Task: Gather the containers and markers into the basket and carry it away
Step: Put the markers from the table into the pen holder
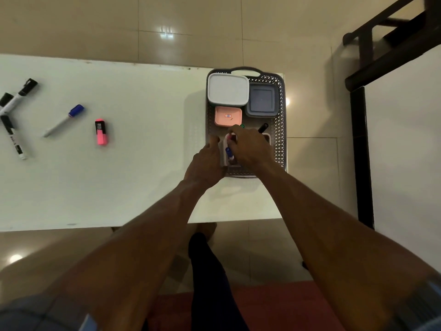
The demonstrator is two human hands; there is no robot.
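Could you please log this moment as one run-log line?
hands: left hand and right hand in basket, placing markers | in basket: three lidded containers | on table: pink highlighter, blue-capped marker

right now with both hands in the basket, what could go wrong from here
1. The basket sits at the table's right end, its right wall about level with the edge; a push from the right hand could tip it off.
2. The open holder gripped by the left hand has a blue-capped marker poking out, which may spill if it tilts.
3. The pink highlighter and the black markers lie far left and could be left behind.
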